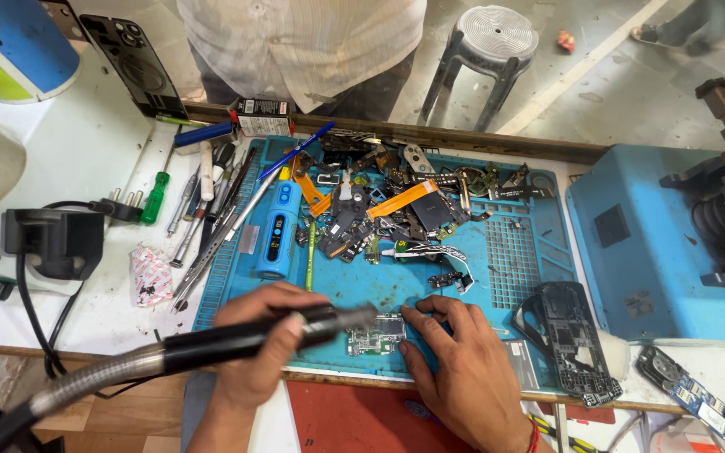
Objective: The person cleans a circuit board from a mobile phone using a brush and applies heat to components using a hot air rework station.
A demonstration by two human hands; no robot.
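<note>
**Head view: rotary handpiece on a small circuit board**

Head view, looking down on a blue repair mat on a white bench. Left hand is wrapped shut around a black rotary tool handpiece, whose flexible metal shaft trails off to the lower left. The metal tip of the handpiece points right and sits just over a green circuit board lying flat near the mat's front edge.

Right hand lies palm down on the mat, fingers together and pressed on the right edge of the board, pinning it; it grasps nothing.

Behind the board: a heap of phone parts and orange flex cables, a blue cylindrical device with a small display, and a row of screwdrivers and tweezers. A black phone frame lies right of the right hand. A blue machine housing stands further right. Another person in a light shirt stands across the bench, next to a grey stool.
</note>
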